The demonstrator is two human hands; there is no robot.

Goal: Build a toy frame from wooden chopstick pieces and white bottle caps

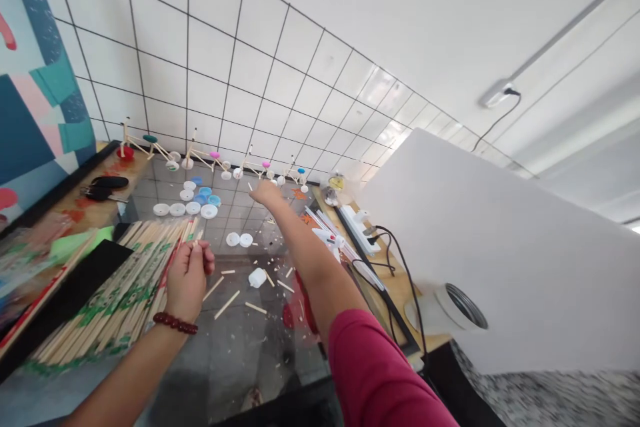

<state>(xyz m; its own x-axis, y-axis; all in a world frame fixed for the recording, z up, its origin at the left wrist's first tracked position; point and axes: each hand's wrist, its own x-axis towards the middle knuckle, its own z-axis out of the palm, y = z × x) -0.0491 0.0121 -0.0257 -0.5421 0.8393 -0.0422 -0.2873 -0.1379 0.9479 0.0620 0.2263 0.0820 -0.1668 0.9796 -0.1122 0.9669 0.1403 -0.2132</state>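
My left hand, with a dark red bead bracelet, is closed in a pinch beside the bundle of chopsticks. A tiny pale bit shows at its fingertips, too small to name. Reaching far across the dark glass tabletop, my right hand is closed, and a short pale stick juts from its fingers. Just beyond it stands a row of small bicycle-like models made of sticks and bottle caps. White bottle caps and blue bottle caps lie left of that hand.
Cut stick pieces and a small white lump lie between my arms. A glue gun, a power strip and black cables are at right. Behind rises a black wire grid; keys lie at left.
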